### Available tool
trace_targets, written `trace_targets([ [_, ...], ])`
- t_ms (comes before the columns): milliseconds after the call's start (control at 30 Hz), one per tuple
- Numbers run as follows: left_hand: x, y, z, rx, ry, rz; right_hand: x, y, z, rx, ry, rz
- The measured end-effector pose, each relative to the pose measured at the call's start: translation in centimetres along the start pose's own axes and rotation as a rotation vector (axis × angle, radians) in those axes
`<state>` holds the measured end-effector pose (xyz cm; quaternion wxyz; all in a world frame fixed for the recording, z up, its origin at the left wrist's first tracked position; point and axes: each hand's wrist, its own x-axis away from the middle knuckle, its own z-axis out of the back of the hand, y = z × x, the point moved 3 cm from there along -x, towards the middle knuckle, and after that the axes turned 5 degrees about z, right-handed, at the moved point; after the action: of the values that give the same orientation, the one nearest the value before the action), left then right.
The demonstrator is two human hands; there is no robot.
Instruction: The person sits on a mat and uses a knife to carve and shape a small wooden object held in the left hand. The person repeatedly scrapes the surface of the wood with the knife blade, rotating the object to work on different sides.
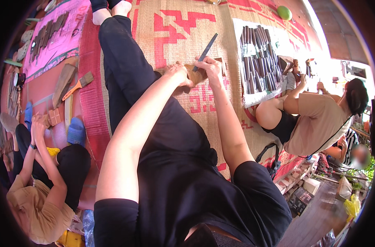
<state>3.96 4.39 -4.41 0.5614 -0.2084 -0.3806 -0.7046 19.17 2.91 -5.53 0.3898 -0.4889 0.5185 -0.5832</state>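
The scene is filled mostly by a woven straw mat patterned in red, across which the person's black-trousered legs are stretched. At the right, a co-worker in a beige shirt is seen seated; at the lower left, a second beige-shirted co-worker is seen, a small wooden block held in that person's hands. To the right of the person's hands, a white sheet is covered with rows of dark-handled tools; at the upper left, more dark tools are laid on a pink sheet.

Near the middle, beside the legs, a brown piece of wood is held over the mat. Its left end is gripped by the left hand, whose fingers are curled nearly closed around it. By the right hand, also closed, a flat metal file is clasped near its lower end, its upper end slanted to the right. Whether the wood is touched by the file cannot be told. On the floor left of the mat, an orange-handled brush is seen.
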Motion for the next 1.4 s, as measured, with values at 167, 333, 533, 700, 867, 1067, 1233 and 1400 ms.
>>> trace_targets([
  [167,0.2,0.4,-0.1,-0.003,0.062,0.025,-1.7,2.6,1.8,-0.060,0.171,-0.025],
  [333,0.0,-0.2,0.0,0.024,0.058,0.006,-0.1,0.5,-0.1,-0.057,-0.027,-0.021],
  [533,0.1,-0.2,0.2,0.048,0.077,-0.016,-0.3,0.7,0.0,0.043,0.015,0.106],
  [700,0.1,0.0,0.0,0.058,0.095,0.001,-1.1,2.0,0.8,-0.149,0.178,0.008],
  [867,0.4,-0.1,0.5,0.045,0.035,-0.004,0.4,0.8,-0.4,0.054,-0.005,0.143],
  [1067,1.0,0.2,0.2,0.043,0.185,-0.006,-0.8,0.8,1.1,-0.127,0.317,0.119],
  [1233,1.6,0.8,0.3,-0.070,0.287,-0.222,0.6,0.9,3.8,-0.439,0.357,0.028],
  [1400,0.4,0.2,-0.6,0.018,0.255,-0.337,2.8,1.9,6.6,-0.406,0.404,0.016],
])
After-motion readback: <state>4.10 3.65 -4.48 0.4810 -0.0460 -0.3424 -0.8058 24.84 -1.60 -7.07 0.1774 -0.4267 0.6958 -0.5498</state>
